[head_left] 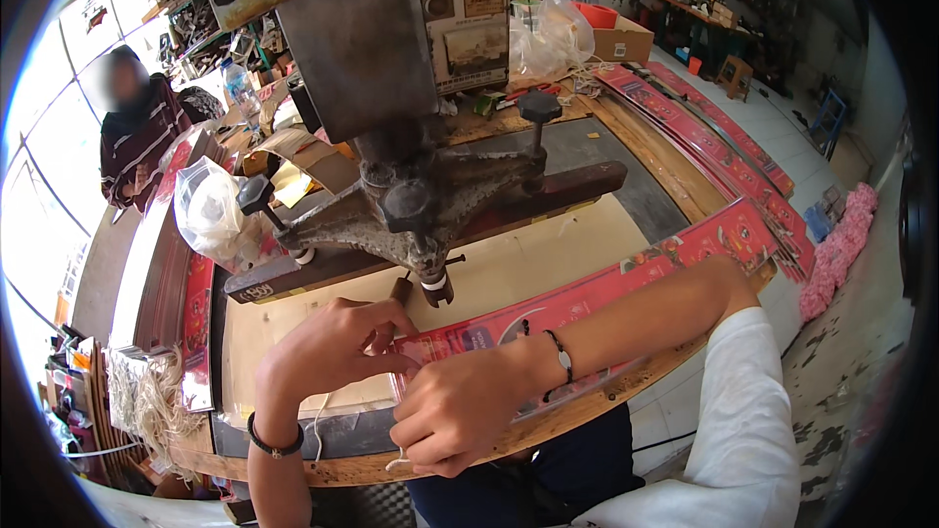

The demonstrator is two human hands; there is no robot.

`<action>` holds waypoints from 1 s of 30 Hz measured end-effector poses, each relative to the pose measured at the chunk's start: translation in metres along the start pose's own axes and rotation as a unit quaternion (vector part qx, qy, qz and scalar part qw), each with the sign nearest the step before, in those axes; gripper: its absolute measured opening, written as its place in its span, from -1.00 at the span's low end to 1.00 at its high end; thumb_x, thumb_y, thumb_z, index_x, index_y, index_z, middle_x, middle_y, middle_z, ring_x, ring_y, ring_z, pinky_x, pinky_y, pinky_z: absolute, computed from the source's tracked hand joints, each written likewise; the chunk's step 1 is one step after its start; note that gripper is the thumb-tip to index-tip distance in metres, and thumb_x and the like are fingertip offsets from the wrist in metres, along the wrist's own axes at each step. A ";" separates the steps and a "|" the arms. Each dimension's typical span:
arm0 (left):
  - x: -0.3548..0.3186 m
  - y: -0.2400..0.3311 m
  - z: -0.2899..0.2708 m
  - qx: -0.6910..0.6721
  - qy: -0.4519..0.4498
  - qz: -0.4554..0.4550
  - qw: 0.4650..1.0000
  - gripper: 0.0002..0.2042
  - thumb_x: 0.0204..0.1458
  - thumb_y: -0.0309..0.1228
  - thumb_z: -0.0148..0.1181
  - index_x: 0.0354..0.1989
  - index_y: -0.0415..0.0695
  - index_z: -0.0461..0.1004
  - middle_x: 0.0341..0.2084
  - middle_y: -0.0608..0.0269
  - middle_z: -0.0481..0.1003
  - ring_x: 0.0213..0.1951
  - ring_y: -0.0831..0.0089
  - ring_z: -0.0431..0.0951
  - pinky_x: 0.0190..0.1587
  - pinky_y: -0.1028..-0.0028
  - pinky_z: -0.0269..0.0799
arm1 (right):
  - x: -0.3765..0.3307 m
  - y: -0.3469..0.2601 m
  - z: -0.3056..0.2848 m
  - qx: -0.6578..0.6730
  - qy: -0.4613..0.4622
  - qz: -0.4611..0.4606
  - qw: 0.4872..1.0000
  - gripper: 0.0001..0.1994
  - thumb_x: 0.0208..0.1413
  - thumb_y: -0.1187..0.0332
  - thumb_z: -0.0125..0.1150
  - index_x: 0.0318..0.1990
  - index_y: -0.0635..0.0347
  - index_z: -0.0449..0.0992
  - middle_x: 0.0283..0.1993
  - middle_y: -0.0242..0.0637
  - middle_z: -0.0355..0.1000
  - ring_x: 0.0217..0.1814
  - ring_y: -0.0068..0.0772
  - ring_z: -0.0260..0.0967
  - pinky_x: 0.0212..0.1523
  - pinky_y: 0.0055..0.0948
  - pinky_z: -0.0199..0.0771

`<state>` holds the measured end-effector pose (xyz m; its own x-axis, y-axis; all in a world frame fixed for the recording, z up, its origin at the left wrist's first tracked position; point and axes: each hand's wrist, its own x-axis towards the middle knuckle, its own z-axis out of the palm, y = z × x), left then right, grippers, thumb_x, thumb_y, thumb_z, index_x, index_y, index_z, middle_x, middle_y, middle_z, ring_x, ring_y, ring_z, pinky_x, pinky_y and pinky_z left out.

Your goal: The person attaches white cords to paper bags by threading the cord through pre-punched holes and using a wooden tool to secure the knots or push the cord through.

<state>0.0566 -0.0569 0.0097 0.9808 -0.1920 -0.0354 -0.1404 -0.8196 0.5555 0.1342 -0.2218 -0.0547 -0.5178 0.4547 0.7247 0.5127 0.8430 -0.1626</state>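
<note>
A long red printed strip [523, 321] lies slantwise across a pale board [558, 246], under my right forearm. My left hand [337, 347] is closed at the strip's left end, thumb and fingers curled around its edge. Just to the right and nearer me, my right hand [455, 416] is curled closed, knuckles up. From beneath its fingers pokes a short end of white string [397, 464]. Right behind my left hand stands the dark metal press head [406, 200] with its spread arms. A wooden-handled tool [402, 287] shows partly behind my left fingers.
Stacked red strips lie along the right edge [685, 132] and the left side [161, 244]. A bundle of pale strings [156, 406] hangs at the left. Plastic bags [210, 210] stand beside the press. A person [137, 137] is at the left; others are at the back.
</note>
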 end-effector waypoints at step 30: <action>0.001 -0.001 0.006 0.064 0.011 -0.018 0.998 -0.59 -0.24 -0.27 0.46 -0.23 -0.11 0.44 -0.60 0.18 0.50 -0.48 0.21 0.55 -0.39 0.32 0.40 | 0.001 0.004 0.000 0.022 -0.013 -0.011 1.000 -0.80 -0.09 0.38 0.26 -0.58 0.19 0.34 -0.37 -0.29 0.30 -0.43 -0.32 0.33 -0.46 -0.35 0.47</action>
<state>0.0569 -0.0592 0.0043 0.9880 -0.1503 -0.0349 -0.1194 -0.8880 0.4441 0.1354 -0.2183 -0.0547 -0.5465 0.4435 0.7104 0.4706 0.8643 -0.1774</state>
